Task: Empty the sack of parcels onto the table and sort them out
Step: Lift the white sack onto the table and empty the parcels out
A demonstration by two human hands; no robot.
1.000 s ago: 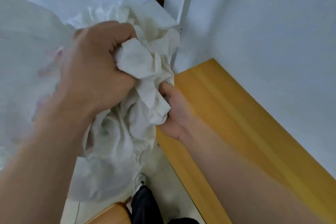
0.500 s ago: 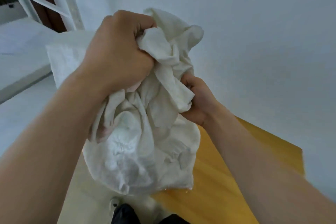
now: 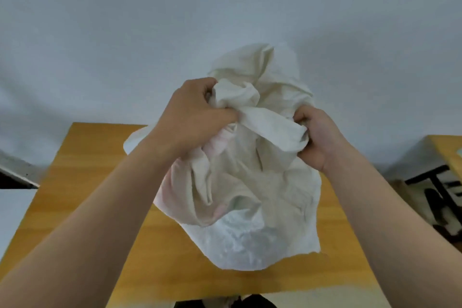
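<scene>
Two bare hands grip the bunched top of a crumpled off-white cloth sack [image 3: 250, 195], which hangs in front of the person over the middle of a yellow-orange wooden table [image 3: 82, 182]. The left hand [image 3: 197, 112] is closed tight on a thick gather of the cloth at the sack's upper left, with the fingers curled over the fold and the thumb lying along it. The right hand [image 3: 317, 137] is closed on the upper right side, its fingers curled into the cloth and hidden by it. A twisted band of the fabric runs between the two hands. More loose cloth rises above them against the plain pale grey wall [image 3: 225, 20].

Below the hands the sack swells out full and wrinkled. Faint pink patches show through its left side, and its lower part looks whiter and shinier. What is inside cannot be made out. Whether the bottom of the sack rests on the table or hangs just above it cannot be told.

At the far right stands the corner of another yellow-topped table [image 3: 447, 152] on a dark metal frame [image 3: 440, 182]. At the left edge a dark-edged white ledge [image 3: 15, 172] juts in.
</scene>
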